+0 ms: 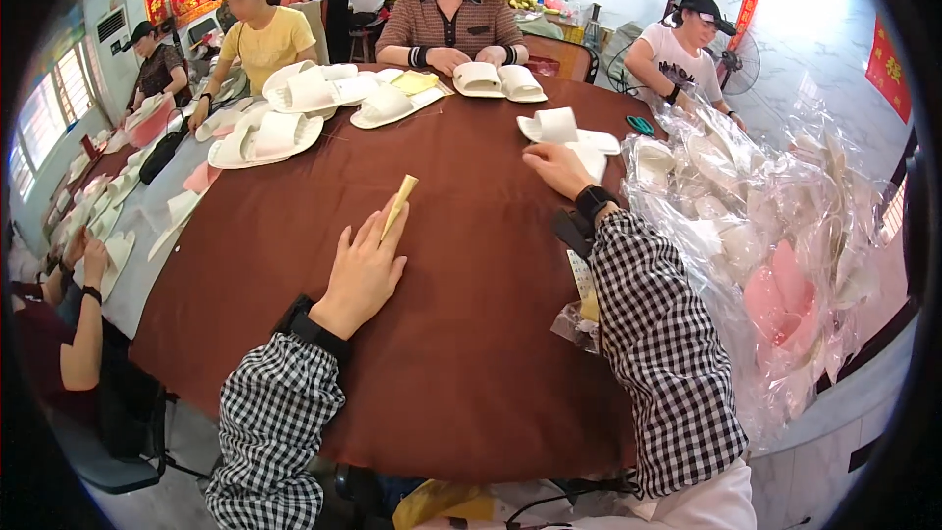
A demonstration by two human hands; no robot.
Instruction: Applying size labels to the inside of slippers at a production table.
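My left hand [365, 270] hovers over or rests on the brown tablecloth, fingers stretched forward. A thin, tapered yellow stick [399, 204] is tucked between those fingers, its wider end pointing away from me. Farther off to the right, my right hand [562, 171] is closed with curled fingers, right beside a pair of white open-toe slippers. One slipper [551, 125] lies crosswise at the back; the other [594, 159] is partly covered by the hand. Whatever the fingers grip there is hidden.
More white slippers [270, 137] lie at the back left, and another pair [500, 81] before a co-worker opposite. A heap of bagged slippers [726, 186] fills the right edge. Green-handled scissors [640, 125] lie near it. The brown-covered table [442, 353] borders a grey one at left, with co-workers around.
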